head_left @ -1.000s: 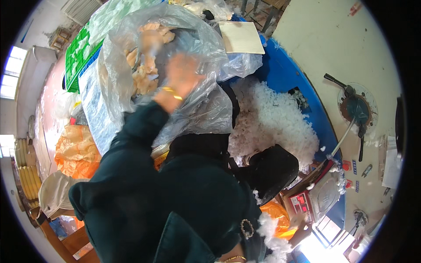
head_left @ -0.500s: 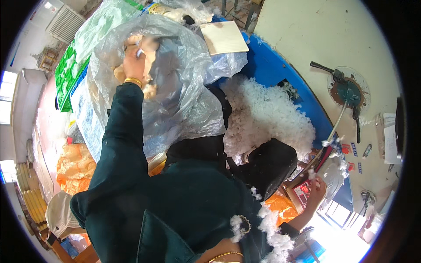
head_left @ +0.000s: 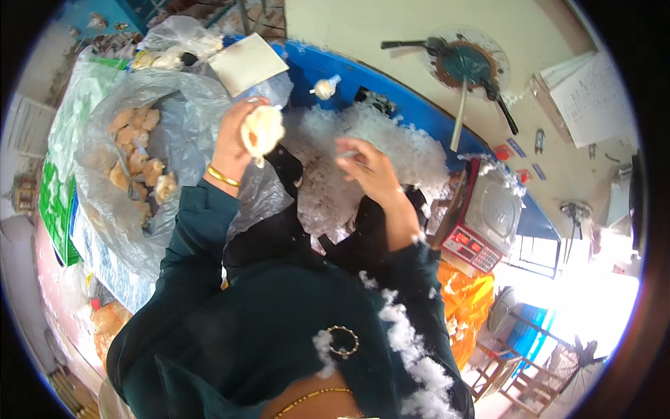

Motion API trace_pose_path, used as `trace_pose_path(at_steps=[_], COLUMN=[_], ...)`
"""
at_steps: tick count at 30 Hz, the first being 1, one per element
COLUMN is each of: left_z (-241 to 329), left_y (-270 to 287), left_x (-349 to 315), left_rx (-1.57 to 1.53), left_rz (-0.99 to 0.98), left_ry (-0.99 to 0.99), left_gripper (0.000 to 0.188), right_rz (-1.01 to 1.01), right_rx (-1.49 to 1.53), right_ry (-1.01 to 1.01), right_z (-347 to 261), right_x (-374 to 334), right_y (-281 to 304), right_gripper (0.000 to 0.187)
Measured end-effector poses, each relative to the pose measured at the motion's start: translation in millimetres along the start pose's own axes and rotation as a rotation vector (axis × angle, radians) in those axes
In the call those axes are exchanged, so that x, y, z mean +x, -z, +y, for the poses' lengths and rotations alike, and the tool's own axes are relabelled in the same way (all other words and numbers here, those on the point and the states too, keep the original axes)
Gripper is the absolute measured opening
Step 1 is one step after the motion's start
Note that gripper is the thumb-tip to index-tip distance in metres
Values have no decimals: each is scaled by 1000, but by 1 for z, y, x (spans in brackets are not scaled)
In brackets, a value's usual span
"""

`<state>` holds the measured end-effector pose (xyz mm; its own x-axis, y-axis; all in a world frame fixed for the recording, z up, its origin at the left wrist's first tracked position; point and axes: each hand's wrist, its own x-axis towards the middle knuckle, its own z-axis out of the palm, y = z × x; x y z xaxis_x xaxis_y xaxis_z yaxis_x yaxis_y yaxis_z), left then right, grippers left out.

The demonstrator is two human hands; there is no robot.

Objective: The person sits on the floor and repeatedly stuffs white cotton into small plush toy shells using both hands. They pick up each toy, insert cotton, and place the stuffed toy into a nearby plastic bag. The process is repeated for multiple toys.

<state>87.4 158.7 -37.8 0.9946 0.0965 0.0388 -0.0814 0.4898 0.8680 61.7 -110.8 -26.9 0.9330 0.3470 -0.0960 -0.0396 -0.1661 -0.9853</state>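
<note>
My left hand [head_left: 234, 136] is closed on a small cream plush piece [head_left: 264, 130], holding it above the near left side of a blue bin [head_left: 436, 136]. Its fluffy surface is overexposed and its exact shape is unclear. My right hand [head_left: 373, 171] hovers over the heap of white fibre stuffing [head_left: 412, 150], fingers loosely bent and apart, with nothing plain in them. Another small cream plush piece [head_left: 324, 89] with a pale tag shows against the bin's far wall. At left, a clear plastic bag [head_left: 185, 105] contains several tan plush pieces [head_left: 139, 171].
A red digital scale [head_left: 471, 248] stands right of the bin, its pan [head_left: 494, 209] flecked with fluff. Beyond is a pale table [head_left: 335, 21] with a round machine fitting [head_left: 466, 66], a tube [head_left: 458, 115] and handles. Cardboard [head_left: 249, 64] lies by the bag; an orange sack [head_left: 464, 307] is below the scale.
My left hand has come out of the bag, moving right with a plush piece. My right hand has left the scale for the stuffing. A plush piece now shows by the bin's far wall.
</note>
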Motion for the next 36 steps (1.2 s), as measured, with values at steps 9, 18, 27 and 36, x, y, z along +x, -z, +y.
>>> trace_pose_path(at_steps=[9, 18, 27, 36], left_z=[-63, -52, -67, -81], left_y=[-104, -127, -144, -173], left_x=[-31, -37, -49, -34], left_rx=[13, 940, 932, -43], left_rz=[5, -473, -637, -675], left_ry=[124, -443, -487, 646], left_gripper=[13, 32, 29, 16], right_rz=[295, 674, 411, 664], right_rx=[85, 295, 225, 171], right_ry=[20, -195, -47, 38], right_z=[18, 21, 0, -5], right_x=[-16, -39, -83, -94], right_y=[-9, 33, 55, 71], right_gripper=[40, 27, 23, 10])
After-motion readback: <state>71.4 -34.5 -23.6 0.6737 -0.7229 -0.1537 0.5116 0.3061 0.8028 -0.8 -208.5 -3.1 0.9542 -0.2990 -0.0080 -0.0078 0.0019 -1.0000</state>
